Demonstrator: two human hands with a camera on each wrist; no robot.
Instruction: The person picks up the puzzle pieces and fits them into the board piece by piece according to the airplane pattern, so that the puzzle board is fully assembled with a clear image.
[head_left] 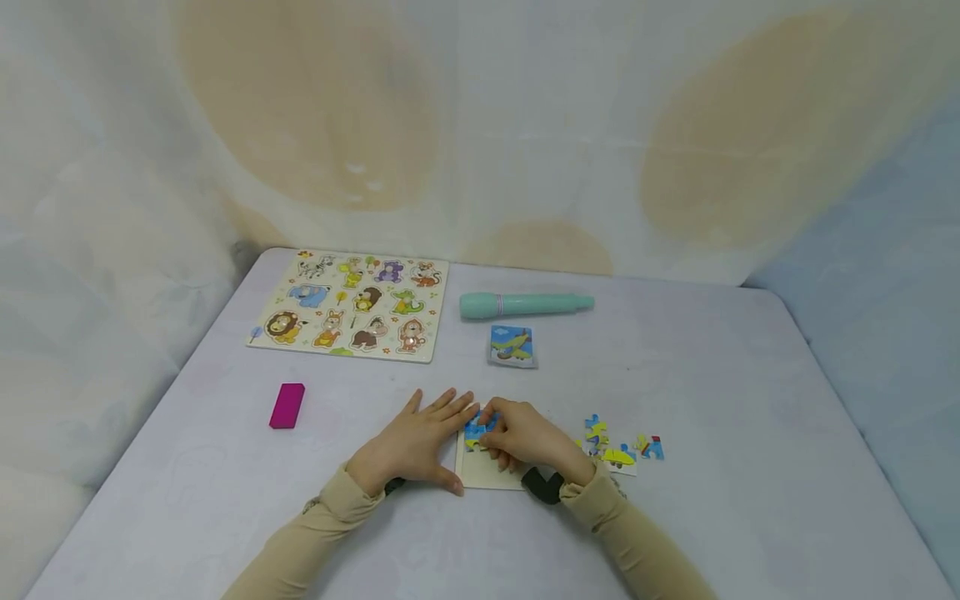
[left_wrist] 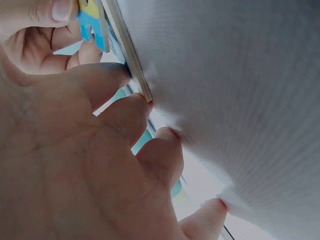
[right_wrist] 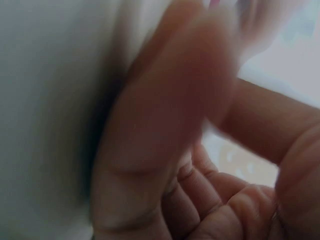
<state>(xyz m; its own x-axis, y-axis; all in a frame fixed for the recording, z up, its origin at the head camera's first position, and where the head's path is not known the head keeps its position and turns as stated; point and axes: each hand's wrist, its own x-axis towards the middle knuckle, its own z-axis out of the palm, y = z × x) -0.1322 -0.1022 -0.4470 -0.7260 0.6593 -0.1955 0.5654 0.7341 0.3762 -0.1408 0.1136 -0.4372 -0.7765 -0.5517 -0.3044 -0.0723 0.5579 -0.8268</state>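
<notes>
My left hand (head_left: 420, 440) lies with its fingers spread, fingertips at the upper left edge of a small pale wooden puzzle board (head_left: 486, 478). Blue and yellow jigsaw pieces (head_left: 473, 432) sit in the board's upper left corner. Over the board, my right hand (head_left: 531, 439) pinches a blue and yellow puzzle piece (left_wrist: 91, 26) between thumb and fingers. The left wrist view shows that piece standing tilted close to the board's edge (left_wrist: 131, 57). In the right wrist view the curled fingers (right_wrist: 150, 150) are blurred and hide the piece.
Several loose puzzle pieces (head_left: 617, 455) lie right of my right hand. Behind the board are a small wrapped puzzle (head_left: 513, 345) and a mint-green tube (head_left: 536, 305). An animal puzzle board (head_left: 352, 305) lies back left, with a magenta block (head_left: 287, 406) in front of it.
</notes>
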